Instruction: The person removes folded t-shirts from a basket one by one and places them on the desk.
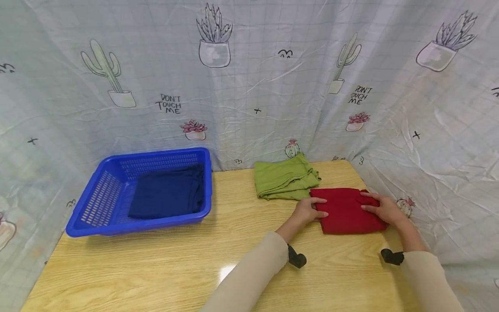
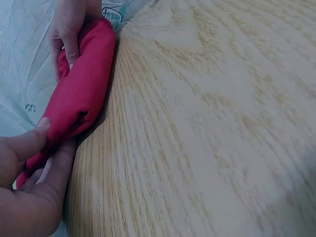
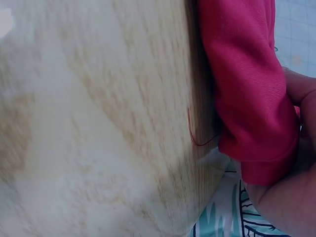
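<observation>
- We see a folded red cloth point(image 1: 347, 211) lying flat on the wooden bench point(image 1: 156, 264), toward its right end and near the front-right edge.
- Left hand point(image 1: 309, 210): its grip is closed on the cloth's left edge. In the left wrist view the thumb point(image 2: 27, 140) sits on top of the fold and the fingers point(image 2: 59, 168) curl under it, pinching the cloth point(image 2: 79, 94).
- Right hand point(image 1: 383, 208): it rests on the cloth's right edge, fingers laid over the top. In the right wrist view the hand point(image 3: 291, 187) wraps the rolled end of the cloth point(image 3: 247, 84), so this grip is also clamped on the cloth.
- Both hands are on opposite ends of the same cloth; the cloth is still in contact with the bench along its underside in both wrist views.
- A loose red thread point(image 3: 195, 136) trails from the cloth onto the bench point(image 3: 98, 123).
- Just behind the red cloth, touching or nearly touching its back-left corner, lies a folded green cloth point(image 1: 284, 178).
- Well apart to the left stands a blue plastic basket point(image 1: 97, 203) with slotted walls; a folded dark blue cloth point(image 1: 167, 195) lies inside it.
- A pale sheet point(image 1: 273, 86) printed with cacti and potted plants hangs behind and beside the bench.
- Both arms wear beige sleeves point(image 1: 249, 273).
</observation>
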`<act>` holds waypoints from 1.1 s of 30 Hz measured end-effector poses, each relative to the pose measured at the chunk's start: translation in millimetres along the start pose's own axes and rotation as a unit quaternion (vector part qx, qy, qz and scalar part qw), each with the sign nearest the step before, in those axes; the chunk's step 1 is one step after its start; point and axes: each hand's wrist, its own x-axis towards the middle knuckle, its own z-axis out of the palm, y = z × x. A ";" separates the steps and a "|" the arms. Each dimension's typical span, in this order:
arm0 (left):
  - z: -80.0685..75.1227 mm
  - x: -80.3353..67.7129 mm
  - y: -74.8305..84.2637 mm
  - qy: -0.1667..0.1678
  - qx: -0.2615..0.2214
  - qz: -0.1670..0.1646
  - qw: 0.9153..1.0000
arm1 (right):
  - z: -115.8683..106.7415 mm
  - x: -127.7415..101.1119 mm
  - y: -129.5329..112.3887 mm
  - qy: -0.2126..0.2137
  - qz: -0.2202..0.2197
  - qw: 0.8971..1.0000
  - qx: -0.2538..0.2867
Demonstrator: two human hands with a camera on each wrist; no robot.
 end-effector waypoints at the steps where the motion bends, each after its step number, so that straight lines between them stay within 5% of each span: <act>1: -0.6 -0.1 -0.4 -0.001 0.004 0.002 1.000 | 0.3 0.1 -0.8 -0.001 0.002 1.000 -0.001; 9: -5.9 -3.5 -6.4 -0.016 0.001 0.012 1.000 | 2.7 -0.2 -4.9 -0.005 0.021 1.000 -0.002; 15: -22.7 -11.7 -11.1 -0.102 -0.065 0.005 0.993 | 5.9 -2.3 -15.4 0.013 0.008 0.999 -0.044; 20: -52.5 -27.6 -10.2 -0.172 -0.052 0.002 0.984 | 10.4 -3.7 -27.3 0.074 0.010 0.990 -0.121; 24: -79.5 -41.9 -8.0 -0.188 -0.024 0.008 0.982 | 14.3 -5.9 -43.0 0.102 0.006 0.983 -0.150; 33: -150.9 -73.2 8.3 -0.161 0.048 0.054 0.984 | 29.0 4.2 -109.6 0.104 -0.056 0.991 -0.054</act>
